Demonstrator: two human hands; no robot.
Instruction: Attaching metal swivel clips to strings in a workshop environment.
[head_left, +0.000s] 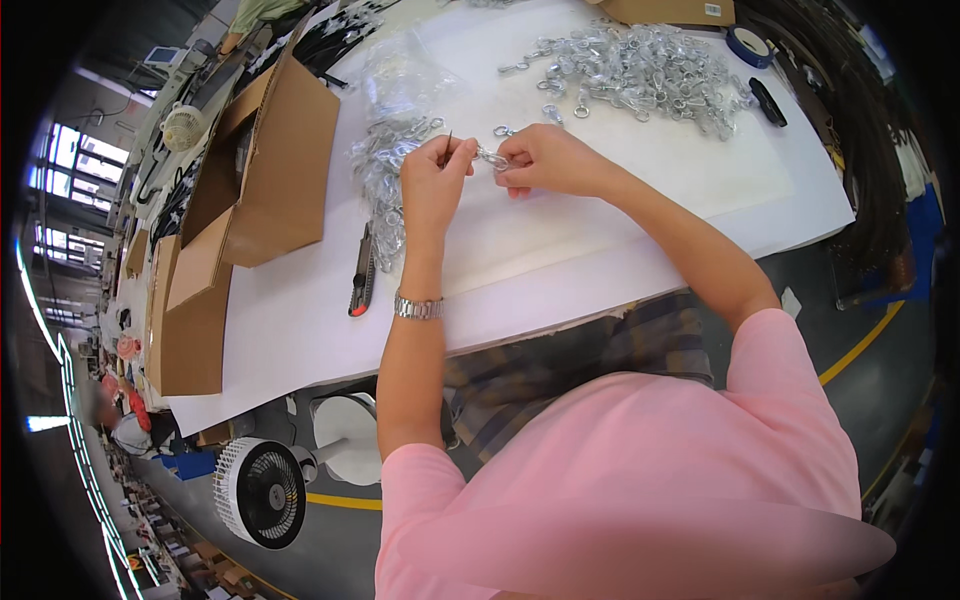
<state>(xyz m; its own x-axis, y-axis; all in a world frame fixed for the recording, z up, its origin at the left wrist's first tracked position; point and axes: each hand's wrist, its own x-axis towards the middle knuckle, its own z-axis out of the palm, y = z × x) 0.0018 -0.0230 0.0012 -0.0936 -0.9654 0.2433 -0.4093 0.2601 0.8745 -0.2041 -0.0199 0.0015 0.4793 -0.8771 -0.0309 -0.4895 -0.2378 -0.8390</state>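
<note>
Over the white work table (300, 320) my two hands meet at a small silver metal clasp (488, 156). My left hand (435, 180), a steel watch band on its wrist, pinches one end of it. A thin dark pointed piece (449, 141) also sticks up from those fingers; its kind cannot be made out. My right hand (548, 163) is closed on the clasp's other end. Next to my left hand lies a heap of silver clasps (385, 175) that look wrapped in clear plastic. Another single clasp (503, 131) lies just beyond my fingers.
A larger pile of clasps (650, 75) spreads at the far right, near a blue tape roll (750, 46) and a black object (767, 102). An open cardboard box (285, 160) stands at left, beside a utility knife (362, 272). Below the table stands a fan (262, 495).
</note>
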